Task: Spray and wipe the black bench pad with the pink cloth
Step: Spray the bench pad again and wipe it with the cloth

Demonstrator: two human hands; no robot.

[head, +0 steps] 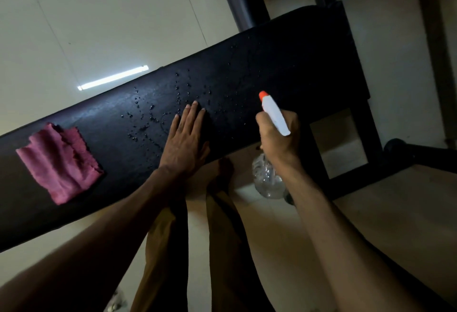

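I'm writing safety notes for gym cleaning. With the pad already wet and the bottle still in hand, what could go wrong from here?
1. The left hand lies flat on the bench pad among the droplets; further spray would likely wet it, and it may slip.
2. The pink cloth lies apart, so droplets near the pad's edge may run onto the floor before wiping.
3. The right hand holds the spray bottle beyond the pad's near edge; dropped, it would probably hit the floor.

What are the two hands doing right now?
Left hand: open, flat on the bench pad, holding nothing.
Right hand: closed around the spray bottle.
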